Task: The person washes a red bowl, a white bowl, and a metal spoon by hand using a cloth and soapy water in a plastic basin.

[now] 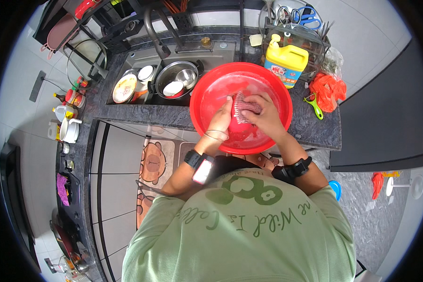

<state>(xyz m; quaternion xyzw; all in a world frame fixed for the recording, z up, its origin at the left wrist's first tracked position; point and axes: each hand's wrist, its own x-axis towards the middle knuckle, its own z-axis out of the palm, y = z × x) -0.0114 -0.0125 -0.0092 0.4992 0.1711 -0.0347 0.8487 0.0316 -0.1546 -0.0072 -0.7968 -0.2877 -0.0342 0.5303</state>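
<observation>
A wide red plastic basin (284, 112) stands at the counter's front edge, with soapy-looking water inside. Over it, my right hand (266, 114) grips a pink-and-white striped dishcloth (242, 107), fingers bent around its folds. My left hand (221, 118) is at the cloth's left edge, thumb raised and the other fingers mostly hidden. Below the cloth shows a bright red surface; whether it is a dish or the basin's bottom is unclear. A yellow detergent jug (287, 60) with a pump top stands behind the basin, to the right.
Left of the basin, a sink (216, 53) under a dark faucet (157, 38) holds a steel pot (158, 79) with bowls inside, and a stained plate (124, 88). Right of it lie a green peeler (314, 105) and a red plastic bag (328, 90). Scissors (306, 17) stand in a rack behind.
</observation>
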